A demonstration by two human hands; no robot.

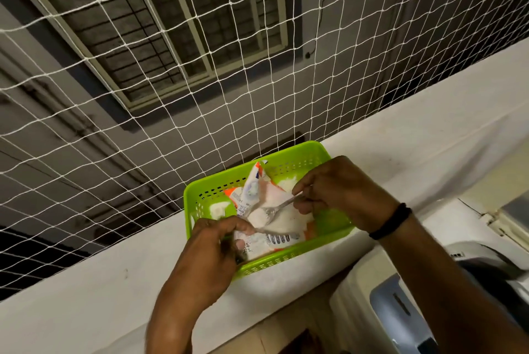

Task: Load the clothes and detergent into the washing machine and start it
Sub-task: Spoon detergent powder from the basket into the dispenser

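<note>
A crumpled white and orange detergent packet (pixel 266 196) lies in a lime-green perforated basket (pixel 289 157) on a white ledge. My left hand (pixel 211 248) pinches the packet's near edge and holds its mouth apart. My right hand (pixel 337 190), with a black band at the wrist, grips the handle of a metal spoon (pixel 279 207). The spoon's bowl is down inside the packet in white powder. The top corner of the washing machine (pixel 400 305) shows at the lower right, below the ledge. No clothes are in view.
The white ledge (pixel 429 136) runs diagonally from lower left to upper right. A white rope net (pixel 200 82) rises right behind it, with a neighbouring wall and barred window beyond. White powder is spilled on the basket floor.
</note>
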